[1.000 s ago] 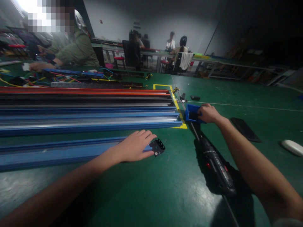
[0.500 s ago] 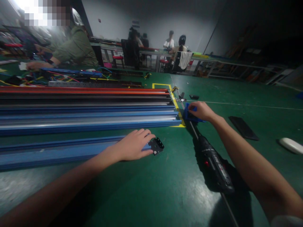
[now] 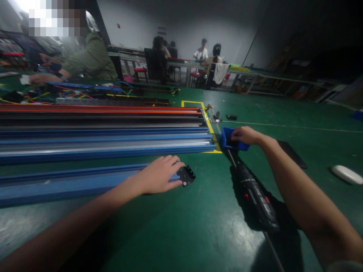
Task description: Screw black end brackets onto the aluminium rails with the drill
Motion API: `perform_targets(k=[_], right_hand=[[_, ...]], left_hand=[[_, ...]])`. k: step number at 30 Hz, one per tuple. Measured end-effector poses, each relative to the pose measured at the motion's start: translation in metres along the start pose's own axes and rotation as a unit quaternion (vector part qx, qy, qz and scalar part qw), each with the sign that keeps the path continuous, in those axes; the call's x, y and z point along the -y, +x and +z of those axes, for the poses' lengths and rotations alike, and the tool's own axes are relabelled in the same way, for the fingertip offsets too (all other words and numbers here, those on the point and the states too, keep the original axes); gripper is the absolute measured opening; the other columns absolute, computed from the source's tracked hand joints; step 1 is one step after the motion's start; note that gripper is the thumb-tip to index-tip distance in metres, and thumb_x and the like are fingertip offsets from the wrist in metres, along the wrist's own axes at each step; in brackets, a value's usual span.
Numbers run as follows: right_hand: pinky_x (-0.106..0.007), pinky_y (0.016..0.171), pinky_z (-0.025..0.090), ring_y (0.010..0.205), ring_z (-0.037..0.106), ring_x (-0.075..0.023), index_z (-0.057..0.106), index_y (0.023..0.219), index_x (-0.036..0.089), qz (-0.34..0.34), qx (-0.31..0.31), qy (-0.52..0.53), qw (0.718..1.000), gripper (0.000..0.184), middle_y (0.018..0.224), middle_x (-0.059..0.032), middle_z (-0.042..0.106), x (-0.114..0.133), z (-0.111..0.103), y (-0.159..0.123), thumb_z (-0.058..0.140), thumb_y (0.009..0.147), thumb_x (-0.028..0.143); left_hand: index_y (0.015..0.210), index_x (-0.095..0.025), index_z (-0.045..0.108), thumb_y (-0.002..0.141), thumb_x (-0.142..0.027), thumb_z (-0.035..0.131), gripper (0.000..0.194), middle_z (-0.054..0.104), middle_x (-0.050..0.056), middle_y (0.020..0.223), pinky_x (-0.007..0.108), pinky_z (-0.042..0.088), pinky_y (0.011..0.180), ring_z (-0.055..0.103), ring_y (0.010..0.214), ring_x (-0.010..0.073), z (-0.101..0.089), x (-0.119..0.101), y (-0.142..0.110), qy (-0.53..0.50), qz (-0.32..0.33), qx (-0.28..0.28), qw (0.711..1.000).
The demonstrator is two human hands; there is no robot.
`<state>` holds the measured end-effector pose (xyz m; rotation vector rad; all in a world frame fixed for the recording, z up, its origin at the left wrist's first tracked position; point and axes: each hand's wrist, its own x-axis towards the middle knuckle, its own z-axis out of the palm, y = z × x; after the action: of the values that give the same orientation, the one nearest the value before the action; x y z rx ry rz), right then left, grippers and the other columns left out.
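My left hand (image 3: pixel 163 174) lies over the end of a blue metal channel (image 3: pixel 93 181), thumb on the near side and fingers across the top, gripping it. A black end bracket (image 3: pixel 187 176) with holes sticks out past my fingertips. My right hand (image 3: pixel 245 135) reaches into a small blue bin (image 3: pixel 243 146); its fingers are bunched together inside, and what they pinch, if anything, is hidden. Just nearer than the bin lies a black electric screwdriver (image 3: pixel 256 196), its long bit pointing toward the bin.
Blue, black and orange channels (image 3: pixel 113 145) lie side by side behind, their ends near yellow tape (image 3: pixel 211 126). On the right are a dark flat pad (image 3: pixel 292 154) and a white rounded object (image 3: pixel 347 174). A person in a green sleeve (image 3: pixel 90 58) works among wires at far left.
My right hand has shifted slightly right and down, and the blue bin has moved a little with it. My left hand stays on the channel.
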<state>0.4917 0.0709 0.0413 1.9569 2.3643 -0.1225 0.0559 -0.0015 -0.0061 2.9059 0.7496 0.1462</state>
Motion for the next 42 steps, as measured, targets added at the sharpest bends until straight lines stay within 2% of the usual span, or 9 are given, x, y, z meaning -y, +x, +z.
perform_targets(k=[3,8,12,14,23,28,35,39,42], right_hand=[[-0.030,0.070,0.054,0.077,0.072,-0.0222,0.081,0.091,0.019,0.015,0.015,0.022,1.000,0.018,0.088,-0.0053,0.080,0.001,-0.004,-0.003,0.065,0.090,0.026],[-0.032,0.080,0.054,0.089,0.072,-0.0239,0.080,0.099,0.017,0.044,-0.028,0.016,0.999,0.026,0.099,-0.0088,0.079,0.011,0.001,0.002,0.055,0.095,0.024],[-0.030,0.074,0.051,0.080,0.071,-0.0237,0.079,0.080,0.015,0.071,-0.037,-0.020,0.997,0.023,0.082,-0.0116,0.077,0.023,0.011,0.008,0.057,0.088,0.015],[-0.029,0.072,0.051,0.079,0.071,-0.0238,0.078,0.076,0.015,0.087,-0.043,-0.034,0.995,0.023,0.078,-0.0127,0.076,0.028,0.014,0.011,0.057,0.085,0.013],[-0.031,0.074,0.053,0.085,0.073,-0.0274,0.081,0.089,0.013,0.103,-0.033,-0.064,0.992,0.026,0.089,-0.0178,0.077,0.039,0.019,0.022,0.058,0.077,0.006],[-0.032,0.074,0.055,0.085,0.074,-0.0275,0.081,0.094,0.015,0.123,-0.031,-0.083,0.988,0.024,0.089,-0.0175,0.077,0.039,0.019,0.024,0.063,0.080,0.012],[-0.038,0.076,0.056,0.089,0.074,-0.0337,0.081,0.097,0.016,0.139,-0.046,-0.110,0.983,0.023,0.094,-0.0219,0.077,0.049,0.020,0.027,0.064,0.082,0.017],[-0.038,0.077,0.055,0.090,0.074,-0.0329,0.082,0.096,0.018,0.145,-0.058,-0.109,0.982,0.021,0.094,-0.0185,0.077,0.046,0.011,0.016,0.065,0.083,0.021],[-0.039,0.075,0.054,0.093,0.073,-0.0334,0.081,0.102,0.020,0.156,-0.083,-0.103,0.979,0.025,0.100,-0.0157,0.077,0.042,-0.010,0.001,0.063,0.088,0.028]], left_hand=[[0.137,-0.019,0.052,0.098,-0.054,0.049,0.052,0.057,0.012,0.129,0.044,0.049,0.095,0.057,0.113,0.0287,-0.001,0.000,0.000,-0.001,-0.001,0.001,1.000],[0.138,-0.020,0.051,0.098,-0.054,0.050,0.052,0.056,0.012,0.130,0.043,0.049,0.095,0.057,0.114,0.0287,-0.002,0.000,0.000,-0.001,0.000,0.003,1.000],[0.138,-0.020,0.052,0.098,-0.053,0.049,0.052,0.057,0.013,0.128,0.043,0.049,0.094,0.058,0.112,0.0285,-0.002,0.000,0.000,0.001,0.000,0.002,1.000],[0.137,-0.020,0.052,0.098,-0.053,0.050,0.051,0.058,0.013,0.128,0.043,0.049,0.094,0.058,0.112,0.0285,-0.002,-0.001,0.000,0.001,-0.002,0.003,1.000],[0.138,-0.019,0.051,0.098,-0.054,0.050,0.053,0.057,0.012,0.128,0.043,0.048,0.095,0.058,0.111,0.0279,-0.002,-0.001,0.000,-0.003,-0.002,-0.005,1.000],[0.138,-0.019,0.051,0.098,-0.054,0.049,0.053,0.057,0.012,0.127,0.043,0.049,0.095,0.058,0.111,0.0283,-0.002,-0.001,-0.001,-0.002,-0.004,-0.002,1.000],[0.140,-0.019,0.050,0.098,-0.054,0.050,0.055,0.057,0.013,0.129,0.043,0.048,0.095,0.058,0.112,0.0285,-0.001,0.000,0.000,-0.001,-0.002,-0.003,1.000],[0.143,-0.017,0.046,0.098,-0.054,0.049,0.058,0.057,0.014,0.132,0.043,0.047,0.098,0.057,0.115,0.0292,-0.002,-0.001,0.001,-0.011,-0.003,-0.003,1.000],[0.144,-0.016,0.045,0.097,-0.056,0.050,0.062,0.057,0.015,0.133,0.044,0.047,0.100,0.057,0.118,0.0299,-0.005,-0.001,0.001,-0.031,-0.009,-0.003,0.999]])
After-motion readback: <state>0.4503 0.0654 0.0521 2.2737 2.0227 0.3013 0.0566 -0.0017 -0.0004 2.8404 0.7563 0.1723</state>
